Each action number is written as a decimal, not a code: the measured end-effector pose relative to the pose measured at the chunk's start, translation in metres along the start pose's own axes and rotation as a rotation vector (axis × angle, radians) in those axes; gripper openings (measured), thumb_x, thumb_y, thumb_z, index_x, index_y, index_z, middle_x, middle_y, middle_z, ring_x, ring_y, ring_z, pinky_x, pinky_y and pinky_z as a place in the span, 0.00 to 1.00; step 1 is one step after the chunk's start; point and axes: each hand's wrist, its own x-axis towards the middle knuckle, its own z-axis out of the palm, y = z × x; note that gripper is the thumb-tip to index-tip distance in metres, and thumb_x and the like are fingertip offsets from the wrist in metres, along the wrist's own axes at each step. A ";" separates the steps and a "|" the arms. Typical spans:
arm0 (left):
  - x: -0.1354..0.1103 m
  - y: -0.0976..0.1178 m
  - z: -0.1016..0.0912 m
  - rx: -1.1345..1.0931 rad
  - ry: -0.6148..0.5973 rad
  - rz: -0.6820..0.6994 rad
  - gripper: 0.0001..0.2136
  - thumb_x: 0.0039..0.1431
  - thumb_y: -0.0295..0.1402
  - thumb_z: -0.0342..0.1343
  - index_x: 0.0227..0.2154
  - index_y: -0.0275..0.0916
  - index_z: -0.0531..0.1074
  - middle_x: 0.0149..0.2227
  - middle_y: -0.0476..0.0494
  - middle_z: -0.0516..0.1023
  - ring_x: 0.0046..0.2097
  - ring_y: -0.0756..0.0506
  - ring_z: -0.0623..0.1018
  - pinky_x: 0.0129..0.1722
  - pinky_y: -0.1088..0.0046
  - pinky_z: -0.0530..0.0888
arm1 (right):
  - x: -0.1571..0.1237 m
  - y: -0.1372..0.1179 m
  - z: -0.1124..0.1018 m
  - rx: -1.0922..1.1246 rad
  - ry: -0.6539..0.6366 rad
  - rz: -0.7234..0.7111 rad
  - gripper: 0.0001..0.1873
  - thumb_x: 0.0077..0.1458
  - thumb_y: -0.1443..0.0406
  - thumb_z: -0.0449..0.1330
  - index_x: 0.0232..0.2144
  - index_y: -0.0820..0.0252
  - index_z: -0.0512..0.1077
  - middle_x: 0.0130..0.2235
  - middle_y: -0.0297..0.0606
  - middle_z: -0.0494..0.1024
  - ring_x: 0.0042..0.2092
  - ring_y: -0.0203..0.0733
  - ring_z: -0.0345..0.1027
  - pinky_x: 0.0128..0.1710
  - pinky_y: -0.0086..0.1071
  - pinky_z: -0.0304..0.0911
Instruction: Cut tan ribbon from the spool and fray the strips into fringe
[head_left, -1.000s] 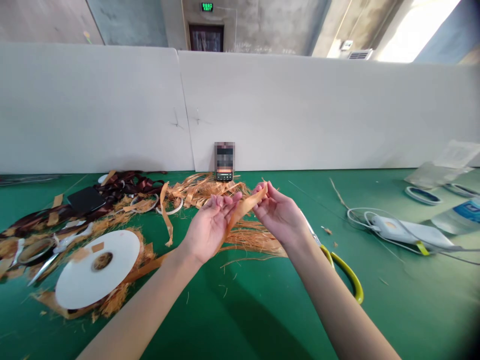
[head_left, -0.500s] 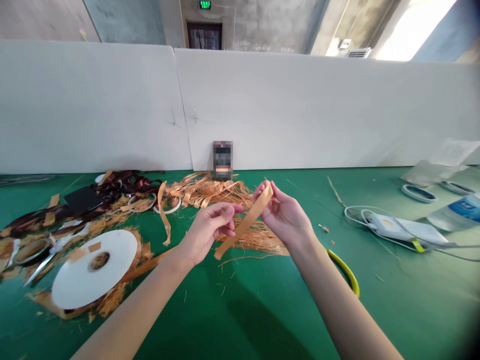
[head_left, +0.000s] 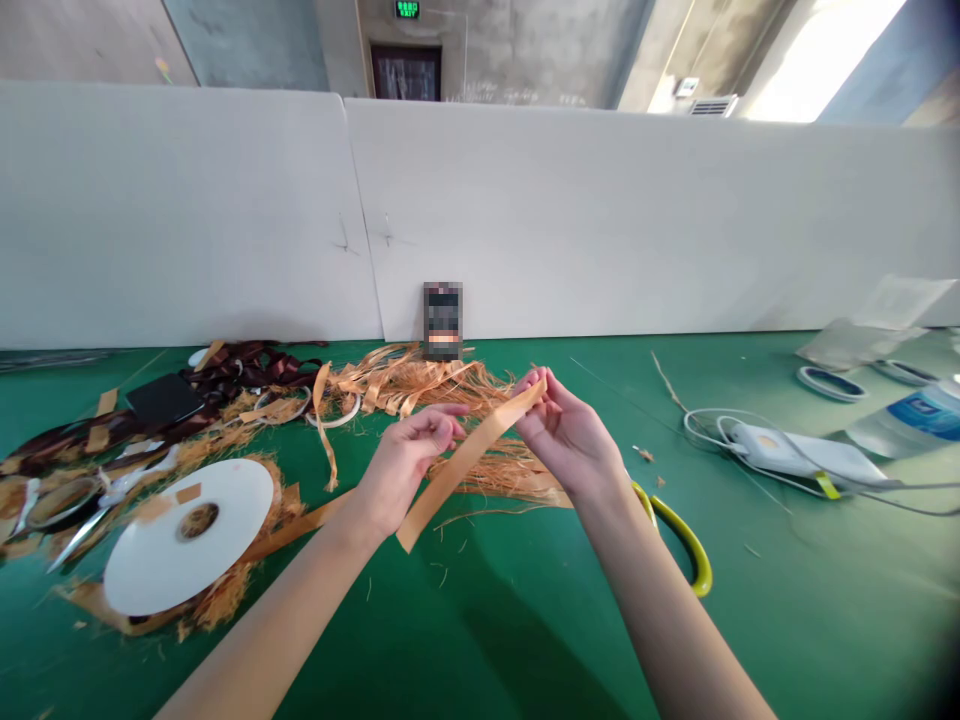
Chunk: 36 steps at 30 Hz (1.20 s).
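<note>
Between the thumb and fingers of my right hand (head_left: 566, 435) is the upper end of a flat orange-tan ribbon (head_left: 457, 465). Its strip slants down to the left, and the cut lower end hangs free above the green table. My left hand (head_left: 412, 460) is beside the ribbon's left edge, fingers curled and thumb pressed in against them. Whatever this hand pinches, if anything, is too small or hidden to make out. Behind and below both hands lies a pile of frayed orange ribbon strips (head_left: 420, 378) with loose threads.
At left are a white ribbon spool (head_left: 232, 510), scissors (head_left: 82, 535), a tape roll (head_left: 66, 502), dark brown ribbon (head_left: 262, 365) and a black flat object (head_left: 165, 398). Yellow-green handles (head_left: 694, 555) show by my right forearm. A white power strip (head_left: 810, 455) and bottle (head_left: 911, 415) stand right.
The ribbon's free end has swung down and left, toward my left wrist. My left hand has shifted slightly left, its fingers drawn closer together. My right hand keeps its grip.
</note>
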 end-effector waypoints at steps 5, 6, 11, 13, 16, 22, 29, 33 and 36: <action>0.002 -0.010 -0.008 -0.423 -0.020 0.004 0.09 0.54 0.24 0.58 0.20 0.38 0.71 0.50 0.46 0.75 0.56 0.45 0.70 0.55 0.70 0.68 | -0.002 0.000 -0.007 0.044 0.025 -0.022 0.18 0.65 0.70 0.49 0.25 0.59 0.72 0.23 0.30 0.76 0.28 0.26 0.73 0.34 0.18 0.71; 0.001 -0.011 -0.009 -0.530 -0.041 -0.010 0.09 0.54 0.23 0.59 0.20 0.38 0.70 0.47 0.46 0.76 0.57 0.45 0.70 0.56 0.69 0.68 | -0.002 0.002 -0.009 0.047 0.028 -0.021 0.19 0.65 0.71 0.49 0.24 0.59 0.72 0.23 0.30 0.76 0.28 0.26 0.73 0.35 0.18 0.72; -0.005 -0.023 -0.011 -0.776 -0.009 -0.162 0.09 0.55 0.18 0.57 0.24 0.38 0.68 0.27 0.51 0.71 0.43 0.52 0.78 0.44 0.81 0.75 | 0.001 0.018 -0.031 0.041 0.014 -0.004 0.17 0.63 0.73 0.52 0.24 0.60 0.72 0.24 0.30 0.77 0.29 0.26 0.74 0.36 0.17 0.71; -0.006 -0.032 -0.015 -0.757 0.003 -0.202 0.10 0.56 0.17 0.55 0.24 0.37 0.67 0.26 0.52 0.67 0.33 0.57 0.76 0.35 0.88 0.74 | 0.004 0.025 -0.043 0.027 0.007 -0.003 0.14 0.62 0.72 0.54 0.25 0.61 0.73 0.26 0.30 0.78 0.30 0.27 0.74 0.36 0.20 0.71; -0.006 -0.048 -0.021 -0.674 -0.007 -0.249 0.10 0.56 0.18 0.57 0.23 0.35 0.67 0.25 0.51 0.66 0.28 0.57 0.72 0.28 0.88 0.72 | 0.009 0.032 -0.058 -0.003 0.006 -0.016 0.07 0.61 0.68 0.57 0.33 0.65 0.73 0.32 0.33 0.78 0.32 0.32 0.74 0.33 0.28 0.72; -0.008 -0.063 -0.029 -0.494 -0.017 -0.253 0.07 0.53 0.25 0.63 0.24 0.34 0.70 0.29 0.49 0.69 0.26 0.56 0.70 0.26 0.84 0.70 | 0.010 0.033 -0.073 -0.075 -0.011 -0.062 0.05 0.61 0.68 0.57 0.34 0.61 0.74 0.33 0.32 0.78 0.34 0.30 0.73 0.35 0.24 0.71; -0.009 -0.053 -0.039 -0.333 -0.001 -0.168 0.08 0.53 0.31 0.62 0.24 0.35 0.69 0.38 0.44 0.74 0.25 0.58 0.64 0.27 0.82 0.67 | 0.011 0.041 -0.086 -0.248 -0.023 -0.082 0.15 0.61 0.62 0.57 0.49 0.61 0.69 0.48 0.41 0.73 0.43 0.41 0.71 0.41 0.40 0.70; -0.009 -0.032 -0.042 -0.092 -0.027 -0.137 0.09 0.55 0.33 0.61 0.23 0.35 0.71 0.31 0.43 0.76 0.27 0.54 0.68 0.30 0.79 0.68 | 0.010 0.039 -0.077 -0.336 -0.039 -0.091 0.15 0.61 0.62 0.57 0.49 0.61 0.69 0.48 0.41 0.73 0.43 0.42 0.71 0.41 0.40 0.70; -0.004 -0.005 -0.042 0.118 -0.033 -0.081 0.10 0.56 0.34 0.60 0.23 0.34 0.74 0.26 0.44 0.76 0.26 0.52 0.68 0.28 0.76 0.67 | 0.009 0.029 -0.050 -0.366 -0.102 -0.128 0.05 0.58 0.65 0.61 0.37 0.62 0.73 0.37 0.36 0.77 0.36 0.34 0.73 0.36 0.28 0.71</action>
